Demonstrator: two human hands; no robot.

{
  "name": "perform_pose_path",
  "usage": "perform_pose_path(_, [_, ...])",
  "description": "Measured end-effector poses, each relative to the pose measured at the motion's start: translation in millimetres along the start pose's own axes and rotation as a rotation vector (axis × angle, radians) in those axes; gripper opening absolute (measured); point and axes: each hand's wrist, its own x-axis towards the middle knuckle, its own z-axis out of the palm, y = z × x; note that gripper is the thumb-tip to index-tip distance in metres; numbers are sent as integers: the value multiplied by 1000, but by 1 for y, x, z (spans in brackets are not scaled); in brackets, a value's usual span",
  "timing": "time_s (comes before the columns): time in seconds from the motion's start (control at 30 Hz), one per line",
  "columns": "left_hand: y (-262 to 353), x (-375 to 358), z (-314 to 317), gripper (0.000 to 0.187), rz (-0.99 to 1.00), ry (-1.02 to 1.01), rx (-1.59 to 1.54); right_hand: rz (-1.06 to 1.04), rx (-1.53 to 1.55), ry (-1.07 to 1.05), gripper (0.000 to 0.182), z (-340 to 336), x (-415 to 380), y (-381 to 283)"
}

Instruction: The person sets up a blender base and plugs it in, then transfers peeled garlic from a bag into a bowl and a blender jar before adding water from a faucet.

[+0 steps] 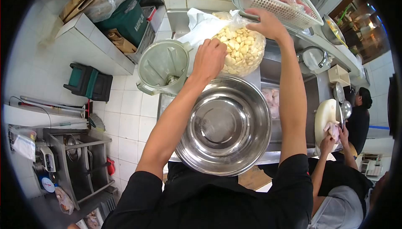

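A clear plastic bag [260,53] full of peeled garlic cloves [236,45] stands on the counter in front of me. My left hand [209,59] is closed at the bag's left edge with curled fingers, their tips partly hidden. At the bag's upper right is my right hand [268,24], with thumb and fingers apart beside the plastic. Nearest my body sits a large, empty steel bowl [222,124]. To its upper left, a greenish blender jar [163,65] stands with its handle toward me. White cloth or plastic [199,28] lies behind the jar.
A white basket [284,5] of bagged meat stands at the back right. The steel sink [307,111] holds raw chicken [271,101]. At right, a co-worker's hands [335,137] work with a knife over a cutting board [323,118]. Another person [360,120] stands beyond.
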Motion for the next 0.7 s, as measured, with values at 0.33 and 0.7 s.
perform_pose_path(0.33, [23, -19, 11, 7, -73, 148, -243, -9, -413, 98, 51, 110, -44, -27])
perform_pose_path(0.7, [27, -42, 3, 12, -357, 110, -311, 44, -326, 61, 42, 116, -14, -22])
